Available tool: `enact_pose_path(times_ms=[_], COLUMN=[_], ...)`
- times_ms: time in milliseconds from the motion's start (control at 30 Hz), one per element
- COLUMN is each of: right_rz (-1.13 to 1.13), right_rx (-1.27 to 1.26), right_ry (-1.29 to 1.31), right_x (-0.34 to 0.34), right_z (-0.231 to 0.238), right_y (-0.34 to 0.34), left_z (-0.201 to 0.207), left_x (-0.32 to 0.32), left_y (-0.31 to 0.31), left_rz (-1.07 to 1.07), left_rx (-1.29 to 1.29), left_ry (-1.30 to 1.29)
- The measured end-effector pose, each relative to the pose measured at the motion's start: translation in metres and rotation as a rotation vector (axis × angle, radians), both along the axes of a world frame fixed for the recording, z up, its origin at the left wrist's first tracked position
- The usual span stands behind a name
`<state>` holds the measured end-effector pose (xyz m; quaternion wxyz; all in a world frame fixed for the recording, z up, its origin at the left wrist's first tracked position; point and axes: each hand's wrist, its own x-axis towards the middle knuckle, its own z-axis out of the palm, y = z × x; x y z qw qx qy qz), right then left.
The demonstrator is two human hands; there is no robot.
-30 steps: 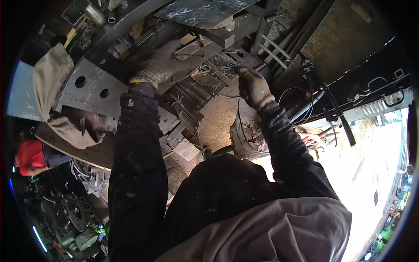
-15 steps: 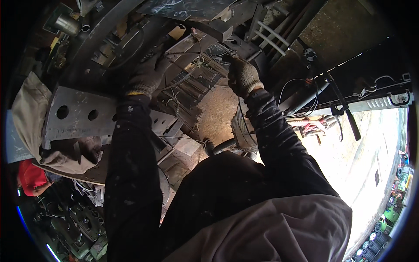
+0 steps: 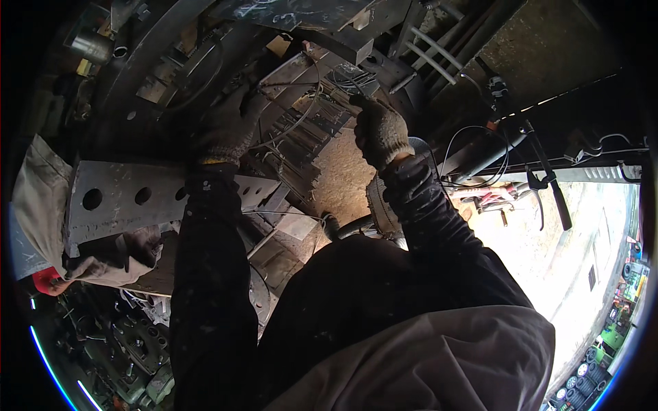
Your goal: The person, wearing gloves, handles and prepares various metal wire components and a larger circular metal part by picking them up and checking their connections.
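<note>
My right hand (image 3: 382,133), in a pale knitted work glove, is closed with its thumb side up. A short dark tip sticks out above the fingers; what it belongs to is hidden. My left hand (image 3: 229,130), also gloved, lies in deep shadow against dark metalwork, and its fingers do not show clearly. Just below its wrist runs a grey steel beam (image 3: 161,185) with a row of round holes. Between the hands, a thin cable (image 3: 317,103) curves over a batch of narrow metal rods (image 3: 301,133) above a tan floor patch (image 3: 343,171).
Beige cloth (image 3: 41,198) drapes over the beam's left end. A dark steel plate (image 3: 295,14) juts in at the top. At right are pale bars (image 3: 432,58), looped cable (image 3: 504,154) and a black-handled lever (image 3: 548,181). Machine parts (image 3: 123,349) crowd the lower left.
The view has shifted slightly. My right hand has come a little lower and to the left, still closed. A red object at the left edge shows less. My left hand is nearly where it was.
</note>
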<state>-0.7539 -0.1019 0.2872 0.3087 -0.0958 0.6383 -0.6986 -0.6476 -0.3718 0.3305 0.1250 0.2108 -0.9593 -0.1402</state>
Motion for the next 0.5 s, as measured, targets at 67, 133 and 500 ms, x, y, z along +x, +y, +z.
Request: enact_pose_path(times_ms=[67,133,500], right_rz=[0.06,0.117,0.087], right_rx=[0.059,0.119,0.329], right_ry=[0.232,0.464,1.201], right_x=[0.005,0.008,0.002], right_z=[-0.011,-0.014,-0.016], right_y=[-0.004,-0.004,-0.008], left_z=[-0.003,-0.007,-0.006], left_x=[0.0,0.001,0.0], left_y=[-0.002,-0.005,-0.006], left_rz=[-0.028,-0.039,-0.039], left_rx=[-0.048,-0.056,-0.004], left_ry=[0.031,0.054,0.03])
